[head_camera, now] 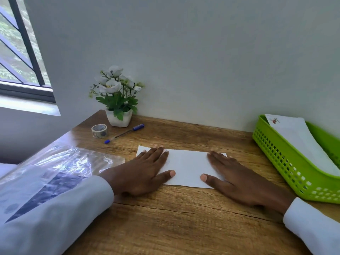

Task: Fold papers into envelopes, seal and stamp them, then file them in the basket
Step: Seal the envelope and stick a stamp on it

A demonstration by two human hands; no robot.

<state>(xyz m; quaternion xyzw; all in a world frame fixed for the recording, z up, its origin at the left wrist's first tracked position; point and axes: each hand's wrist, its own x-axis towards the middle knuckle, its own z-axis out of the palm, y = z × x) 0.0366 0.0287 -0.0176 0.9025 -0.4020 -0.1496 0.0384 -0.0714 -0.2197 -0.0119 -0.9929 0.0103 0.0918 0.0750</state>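
A white folded paper (186,166) lies flat on the wooden table (174,218), in the middle. My left hand (141,173) presses flat on its left part, fingers straight. My right hand (237,177) presses flat on its right part, fingers straight too. A green plastic basket (287,162) stands at the right edge, with a white envelope (298,140) bearing a small red stamp lying in it. A roll of clear tape (99,131) sits at the back left.
A blue pen (125,133) lies beside the tape. A small white pot of white flowers (119,100) stands against the wall. A clear plastic sleeve (51,172) holding sheets lies at the left, partly under my left sleeve. A window is at far left.
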